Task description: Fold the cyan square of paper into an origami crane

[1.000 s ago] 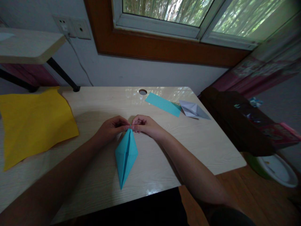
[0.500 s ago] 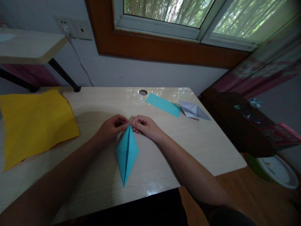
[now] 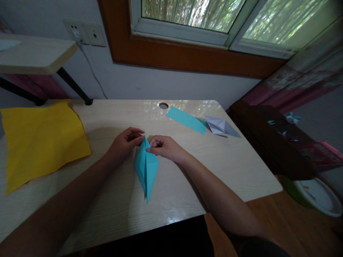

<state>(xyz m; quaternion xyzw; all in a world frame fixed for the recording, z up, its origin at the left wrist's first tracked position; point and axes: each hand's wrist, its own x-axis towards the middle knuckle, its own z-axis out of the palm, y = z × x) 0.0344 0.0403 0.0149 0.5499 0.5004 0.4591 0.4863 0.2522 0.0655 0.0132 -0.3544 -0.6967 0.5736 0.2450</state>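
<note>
Workpiece: a turquoise diamond of folded paper [image 3: 151, 167], positioned over the pale, glossy wood-grain table [image 3: 227, 162], between the 2 forearms. Its long axis runs away from the body. A dark lengthwise slit divides the front face into 2 halves, and the near end shows 2 narrow points side by side. Whether the far end is raised off the surface cannot be determined

Left hand [image 3: 128, 142]: located at the far tip, on its left side. The thumb and index finger are bent toward each other at the tip; whether they pinch the paper cannot be determined.

Right hand [image 3: 166, 147]: located at the upper right edge. The thumb lies across the front face and the other fingers curl at the edge, gripping the paper.

Surrounding items: a large, creased yellow paper sheet [image 3: 48, 142] lies to the left of the left hand. A flat, rectangular turquoise paper strip [image 3: 186, 120] lies beyond the right hand, its right end next to a white folded-paper piece [image 3: 221, 126]. A round hole [image 3: 163, 106] is set near the table's far edge
</note>
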